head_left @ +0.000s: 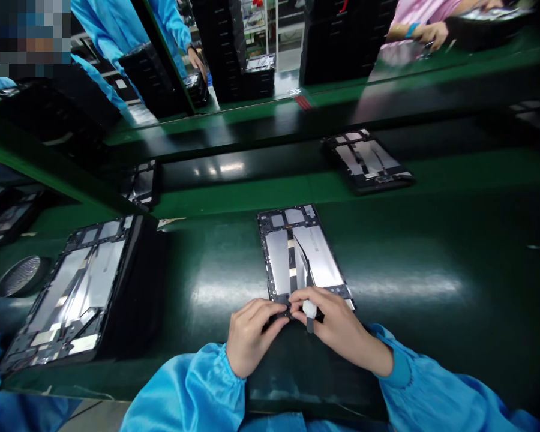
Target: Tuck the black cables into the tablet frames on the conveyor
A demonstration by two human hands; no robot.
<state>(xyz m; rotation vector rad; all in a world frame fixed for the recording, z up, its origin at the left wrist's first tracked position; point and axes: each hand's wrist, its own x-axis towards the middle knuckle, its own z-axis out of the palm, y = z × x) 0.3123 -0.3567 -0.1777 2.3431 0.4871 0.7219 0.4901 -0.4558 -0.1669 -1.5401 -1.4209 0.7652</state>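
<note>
Under both hands, open tablet [302, 255]

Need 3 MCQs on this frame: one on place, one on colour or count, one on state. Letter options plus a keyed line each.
1. Where does the opened tablet under the person's hands lie?
A. on the green bench top
B. on the stack of trays at left
C. in a co-worker's hands

2. What colour are the person's sleeves?
A. white
B. bright blue
C. black

3. What is the state of the right hand?
A. flat and empty on the bench
B. pinching a small tool at the tablet's near edge
C. raised well above the bench

Key:
1 A: the tablet rests directly on the green bench top.
2 B: both cuffs are bright blue.
3 B: its fingers grip a small white-tipped tool, while the left hand touches the same edge.
</note>
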